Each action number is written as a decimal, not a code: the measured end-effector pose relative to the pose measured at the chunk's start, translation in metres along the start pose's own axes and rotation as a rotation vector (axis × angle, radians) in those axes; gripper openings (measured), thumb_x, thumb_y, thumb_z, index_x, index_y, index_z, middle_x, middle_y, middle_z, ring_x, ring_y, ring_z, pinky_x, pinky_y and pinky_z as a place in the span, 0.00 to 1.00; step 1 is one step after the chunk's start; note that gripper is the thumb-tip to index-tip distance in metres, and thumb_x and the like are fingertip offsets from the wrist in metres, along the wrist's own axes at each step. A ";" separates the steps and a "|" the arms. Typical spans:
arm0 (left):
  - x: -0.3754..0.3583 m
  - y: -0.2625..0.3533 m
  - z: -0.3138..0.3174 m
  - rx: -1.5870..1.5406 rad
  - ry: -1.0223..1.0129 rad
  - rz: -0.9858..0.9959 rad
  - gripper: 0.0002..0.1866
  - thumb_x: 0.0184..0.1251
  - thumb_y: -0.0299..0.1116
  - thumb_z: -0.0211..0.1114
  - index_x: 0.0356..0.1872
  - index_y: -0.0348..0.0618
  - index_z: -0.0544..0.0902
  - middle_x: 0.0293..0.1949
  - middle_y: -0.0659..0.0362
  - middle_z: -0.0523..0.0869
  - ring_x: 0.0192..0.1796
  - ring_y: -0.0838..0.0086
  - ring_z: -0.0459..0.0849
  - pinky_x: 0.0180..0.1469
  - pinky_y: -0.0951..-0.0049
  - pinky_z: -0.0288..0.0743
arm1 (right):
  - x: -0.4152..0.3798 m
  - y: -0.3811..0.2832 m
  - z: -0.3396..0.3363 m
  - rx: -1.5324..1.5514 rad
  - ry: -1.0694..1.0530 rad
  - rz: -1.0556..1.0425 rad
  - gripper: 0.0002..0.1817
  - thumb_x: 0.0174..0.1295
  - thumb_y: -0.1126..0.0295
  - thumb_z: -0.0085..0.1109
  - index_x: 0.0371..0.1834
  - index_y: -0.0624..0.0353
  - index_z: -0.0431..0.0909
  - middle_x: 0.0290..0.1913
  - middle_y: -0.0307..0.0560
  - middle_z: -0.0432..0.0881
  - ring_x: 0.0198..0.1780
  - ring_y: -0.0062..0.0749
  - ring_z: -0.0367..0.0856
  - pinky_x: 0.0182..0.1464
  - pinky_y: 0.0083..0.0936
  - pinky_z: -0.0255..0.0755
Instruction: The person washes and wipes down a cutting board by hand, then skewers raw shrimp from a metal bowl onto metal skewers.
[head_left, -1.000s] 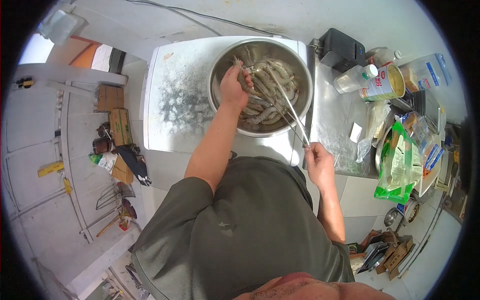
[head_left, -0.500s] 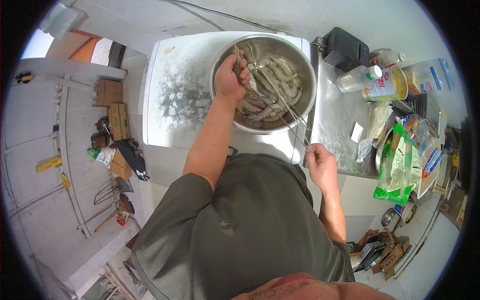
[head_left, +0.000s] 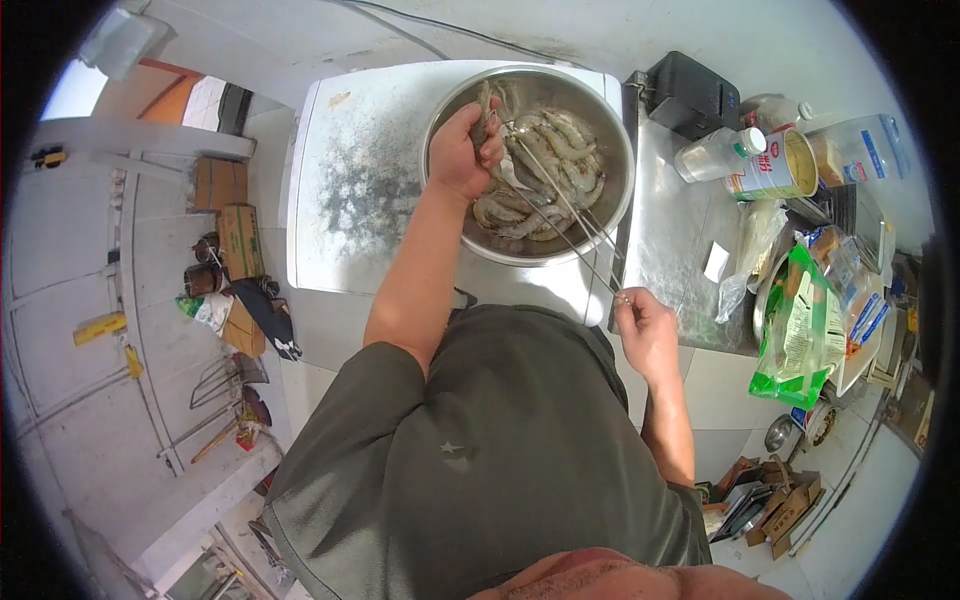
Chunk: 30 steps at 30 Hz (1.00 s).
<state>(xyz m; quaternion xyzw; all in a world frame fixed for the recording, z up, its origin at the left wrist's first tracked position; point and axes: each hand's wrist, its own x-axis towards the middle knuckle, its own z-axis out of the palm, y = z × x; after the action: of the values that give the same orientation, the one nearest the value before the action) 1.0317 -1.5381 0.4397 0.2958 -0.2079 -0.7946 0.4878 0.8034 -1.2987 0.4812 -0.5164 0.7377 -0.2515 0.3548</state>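
Note:
My left hand point(head_left: 465, 155) is closed around a raw grey shrimp point(head_left: 486, 105) over the left side of a steel bowl point(head_left: 440, 118). The shrimp's end pokes up past my fingers. A heap of raw shrimp point(head_left: 565, 150) fills much of the bowl. At the lower right, outside the rim, my right hand point(head_left: 645, 325) pinches the ends of several thin metal skewers point(head_left: 590, 240). These slant up and left across the rim, fanning apart over the heap. Near their far ends a pale shrimp point(head_left: 515, 178) overlaps them in this view.
The bowl stands on a white, stained surface point(head_left: 350, 200). To the right, a metal counter point(head_left: 665, 230) carries a black box point(head_left: 690, 95), a plastic bottle point(head_left: 720, 157), a tin can point(head_left: 780, 170) and a green-edged bag point(head_left: 800, 330). Cardboard boxes point(head_left: 240, 240) stand at the left.
My left hand and its shrimp have shifted slightly, with the shrimp's upper end moving right. My right hand and the skewers stay nearly in place.

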 end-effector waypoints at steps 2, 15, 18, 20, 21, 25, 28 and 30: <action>-0.001 0.000 0.000 -0.005 -0.006 -0.016 0.13 0.70 0.37 0.49 0.45 0.40 0.75 0.25 0.63 0.74 0.18 0.80 0.64 0.20 0.79 0.56 | -0.001 0.000 0.000 0.015 0.000 -0.006 0.06 0.60 0.70 0.57 0.35 0.62 0.79 0.23 0.54 0.79 0.22 0.41 0.79 0.28 0.30 0.71; 0.002 -0.003 0.004 -0.035 -0.025 -0.020 0.14 0.71 0.37 0.47 0.47 0.40 0.74 0.26 0.63 0.72 0.19 0.81 0.62 0.21 0.80 0.54 | -0.001 0.015 0.009 0.084 -0.017 0.006 0.06 0.60 0.71 0.57 0.35 0.62 0.78 0.22 0.52 0.79 0.21 0.34 0.78 0.27 0.27 0.70; 0.003 -0.004 0.005 -0.059 -0.012 -0.023 0.13 0.72 0.37 0.47 0.46 0.40 0.74 0.25 0.64 0.71 0.19 0.81 0.62 0.21 0.80 0.54 | -0.002 0.018 0.013 0.122 -0.025 0.015 0.06 0.61 0.71 0.57 0.35 0.63 0.78 0.22 0.50 0.79 0.22 0.31 0.78 0.28 0.26 0.70; 0.003 -0.005 0.005 -0.053 -0.010 -0.037 0.13 0.72 0.37 0.47 0.46 0.40 0.74 0.25 0.64 0.71 0.19 0.81 0.62 0.20 0.81 0.53 | -0.001 0.016 0.016 0.144 -0.025 -0.004 0.06 0.61 0.72 0.57 0.35 0.63 0.78 0.22 0.50 0.79 0.22 0.29 0.77 0.28 0.25 0.70; 0.002 -0.006 0.006 -0.049 -0.009 -0.045 0.13 0.72 0.37 0.46 0.46 0.40 0.74 0.25 0.64 0.71 0.19 0.82 0.62 0.20 0.81 0.53 | -0.001 0.016 0.016 0.154 -0.025 -0.013 0.06 0.61 0.72 0.56 0.36 0.63 0.78 0.21 0.50 0.79 0.22 0.29 0.77 0.28 0.25 0.70; 0.003 -0.010 0.010 -0.019 -0.008 -0.038 0.15 0.74 0.38 0.46 0.49 0.39 0.74 0.26 0.65 0.69 0.20 0.83 0.62 0.21 0.81 0.55 | 0.001 0.018 0.021 0.163 -0.019 0.010 0.06 0.62 0.72 0.56 0.36 0.64 0.78 0.22 0.50 0.79 0.23 0.27 0.77 0.29 0.24 0.70; 0.002 -0.011 0.012 -0.025 0.005 -0.028 0.15 0.75 0.40 0.45 0.48 0.39 0.74 0.27 0.64 0.71 0.22 0.80 0.64 0.24 0.80 0.58 | 0.000 0.021 0.024 0.224 -0.015 0.013 0.07 0.62 0.72 0.56 0.36 0.66 0.77 0.22 0.45 0.79 0.24 0.22 0.75 0.29 0.22 0.69; 0.005 -0.013 0.012 -0.036 0.012 -0.028 0.17 0.76 0.42 0.44 0.47 0.39 0.74 0.28 0.62 0.72 0.24 0.78 0.67 0.27 0.78 0.62 | 0.001 0.030 0.028 0.303 -0.016 0.037 0.06 0.62 0.73 0.56 0.36 0.66 0.77 0.22 0.40 0.78 0.24 0.18 0.73 0.28 0.19 0.68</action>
<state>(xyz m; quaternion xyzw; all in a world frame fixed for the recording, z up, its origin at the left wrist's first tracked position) 1.0135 -1.5366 0.4390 0.2946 -0.1863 -0.8032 0.4831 0.8082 -1.2894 0.4416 -0.4454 0.6977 -0.3493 0.4393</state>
